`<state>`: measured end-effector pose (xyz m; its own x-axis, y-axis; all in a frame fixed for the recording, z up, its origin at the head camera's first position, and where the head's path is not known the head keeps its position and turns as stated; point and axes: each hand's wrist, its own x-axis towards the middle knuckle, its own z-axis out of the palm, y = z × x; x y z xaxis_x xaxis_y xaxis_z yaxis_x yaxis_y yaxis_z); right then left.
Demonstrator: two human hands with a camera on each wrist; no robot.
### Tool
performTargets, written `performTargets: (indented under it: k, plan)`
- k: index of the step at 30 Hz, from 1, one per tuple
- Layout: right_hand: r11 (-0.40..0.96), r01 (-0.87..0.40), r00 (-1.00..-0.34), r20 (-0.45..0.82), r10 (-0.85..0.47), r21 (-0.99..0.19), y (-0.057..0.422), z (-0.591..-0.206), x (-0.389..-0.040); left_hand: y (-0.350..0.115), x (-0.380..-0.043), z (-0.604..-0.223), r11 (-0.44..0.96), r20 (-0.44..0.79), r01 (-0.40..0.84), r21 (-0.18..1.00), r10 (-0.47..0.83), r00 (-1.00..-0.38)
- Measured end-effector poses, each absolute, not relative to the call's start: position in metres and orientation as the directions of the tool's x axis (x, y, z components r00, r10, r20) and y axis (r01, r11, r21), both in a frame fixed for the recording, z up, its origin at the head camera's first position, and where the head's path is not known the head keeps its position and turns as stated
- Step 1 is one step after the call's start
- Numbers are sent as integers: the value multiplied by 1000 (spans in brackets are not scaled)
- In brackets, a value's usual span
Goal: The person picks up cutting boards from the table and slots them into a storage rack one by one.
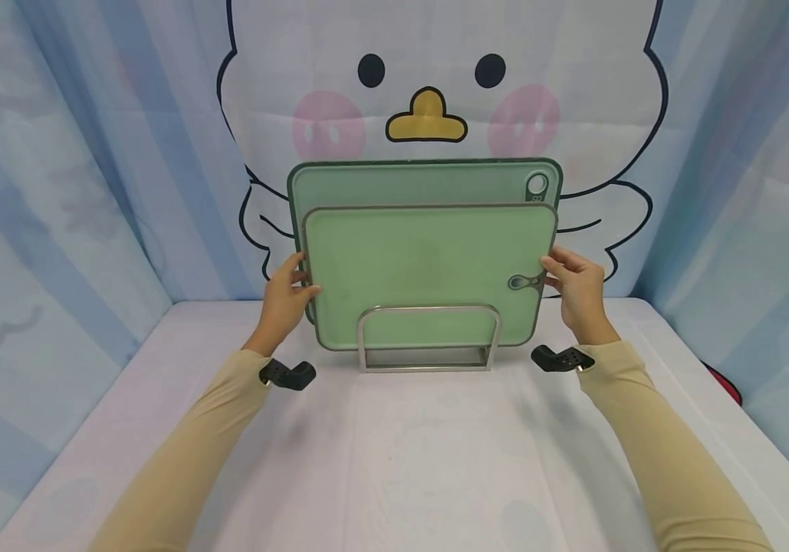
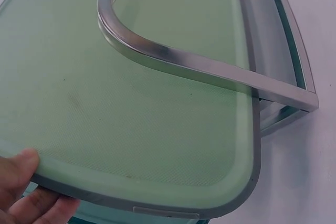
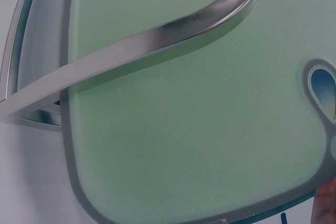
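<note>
A light green cutting board (image 1: 429,261) with a grey rim stands upright between my hands, just behind the front loop of a metal rack (image 1: 429,308). My left hand (image 1: 284,297) pinches its left edge, thumb on the front face and fingers behind. At the right edge, my right hand (image 1: 582,295) grips it near the small grey-rimmed hole. The board's lower edge shows above the rack's base bar. Behind it rises a larger, darker-rimmed green cutting board (image 1: 408,182) with a round hole at its top right corner. In the right wrist view only a bit of the hand shows.
The rack stands on a white-covered table (image 1: 435,460). A curtain (image 1: 159,115) with a cartoon face hangs close behind, with blue-striped cloth at both sides. Each wrist carries a black strap (image 1: 288,375). Something red (image 1: 724,383) shows at the table's right edge.
</note>
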<state>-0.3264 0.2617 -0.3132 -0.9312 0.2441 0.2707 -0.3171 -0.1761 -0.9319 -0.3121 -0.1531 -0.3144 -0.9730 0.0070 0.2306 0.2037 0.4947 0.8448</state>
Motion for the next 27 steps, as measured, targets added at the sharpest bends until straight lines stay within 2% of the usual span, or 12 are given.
performTargets:
  k: [6,10,15,22,27]
  plan:
    - [-156,-311,-933,270,237,-938,261,-312,-328,-151,-312,-316,531,270,239,813,18,-963]
    - [-39,-320,-922,301,245,-947,260,-312,-329,-149,-311,-322,608,352,294,738,26,-936]
    - [171,-339,-889,374,264,-925,258,-315,-330,-147,-309,-332,731,483,346,589,25,-875]
    - [527,-358,-795,548,261,-771,253,-317,-325,-141,-304,-344,868,572,315,385,44,-819]
    - [677,-390,-730,657,186,-625,245,-320,-315,-136,-299,-353,893,624,323,313,63,-779]
